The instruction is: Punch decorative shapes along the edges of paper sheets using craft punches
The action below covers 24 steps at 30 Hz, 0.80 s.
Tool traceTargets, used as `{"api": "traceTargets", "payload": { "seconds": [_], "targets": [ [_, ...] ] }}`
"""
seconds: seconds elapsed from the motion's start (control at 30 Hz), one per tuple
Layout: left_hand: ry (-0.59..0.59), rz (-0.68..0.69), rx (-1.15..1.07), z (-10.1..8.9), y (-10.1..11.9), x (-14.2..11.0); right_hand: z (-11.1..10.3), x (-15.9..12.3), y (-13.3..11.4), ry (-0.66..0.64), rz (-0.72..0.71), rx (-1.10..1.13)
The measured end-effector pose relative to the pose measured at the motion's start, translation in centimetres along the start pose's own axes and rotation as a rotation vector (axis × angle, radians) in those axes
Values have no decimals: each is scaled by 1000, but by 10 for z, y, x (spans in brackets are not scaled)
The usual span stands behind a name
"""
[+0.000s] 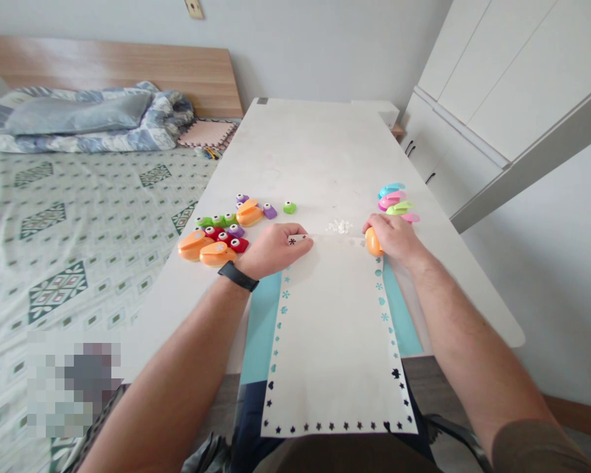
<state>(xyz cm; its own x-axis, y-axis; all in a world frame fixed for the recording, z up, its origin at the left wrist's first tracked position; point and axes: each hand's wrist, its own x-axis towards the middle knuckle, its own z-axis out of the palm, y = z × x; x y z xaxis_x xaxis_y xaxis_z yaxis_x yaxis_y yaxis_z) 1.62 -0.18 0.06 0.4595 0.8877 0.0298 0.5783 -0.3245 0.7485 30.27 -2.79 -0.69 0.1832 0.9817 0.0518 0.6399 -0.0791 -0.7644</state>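
We pinch white paper (337, 335) at top L corner w/ our L hand (276, 249); our R hand (393, 238) grips an orange punch (373, 243) at top R.

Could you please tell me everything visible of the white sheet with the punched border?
The white sheet looks like paper, with stars, hearts and other small shapes cut along its left, right and near edges. It lies partly over a blue sheet on the white table, its near end reaching past the table's edge. The left hand touches its far left corner; the right hand holds an orange punch at the far right corner.
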Motion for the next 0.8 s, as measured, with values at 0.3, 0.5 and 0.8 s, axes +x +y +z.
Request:
{"api": "traceTargets", "payload": {
  "seconds": [0.3,0.5,0.8],
  "targets": [
    [-1,6,-4,-1,-1,0,6,4,5,-6,-2,-30],
    [2,-3,-14,0,1,-1,7,3,4,8,12,-33],
    [-12,-24,-8,-2,3,-2,9,3,2,31,38,-27]
  ]
}}
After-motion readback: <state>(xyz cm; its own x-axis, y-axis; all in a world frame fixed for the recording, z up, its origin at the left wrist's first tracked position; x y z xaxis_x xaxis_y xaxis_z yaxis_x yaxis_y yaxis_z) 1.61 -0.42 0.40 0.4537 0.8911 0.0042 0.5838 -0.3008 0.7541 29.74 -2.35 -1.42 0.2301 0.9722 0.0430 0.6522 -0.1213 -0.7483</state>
